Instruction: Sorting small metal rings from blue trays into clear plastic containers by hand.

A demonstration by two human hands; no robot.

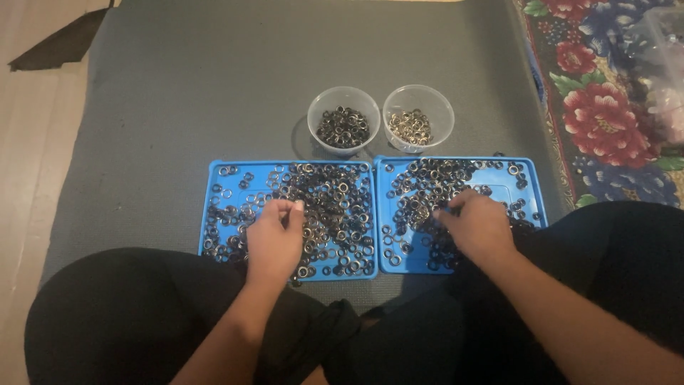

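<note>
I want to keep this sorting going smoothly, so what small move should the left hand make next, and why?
Probably lift the left hand toward the left cup. Its fingertips are pinched together above the left blue tray, seemingly on a small ring, though that is too small to confirm. That cup holds the dark rings; the right cup holds lighter ones.

This looks like a room in a home, with the work laid out on the floor. A grey mat (214,78) covers pale floorboards (28,142), and a flowered rug (605,107) in red, blue and green lies along its right edge. The person sits cross-legged on the mat, with two blue trays (221,171) of small metal rings before the knees.
</note>
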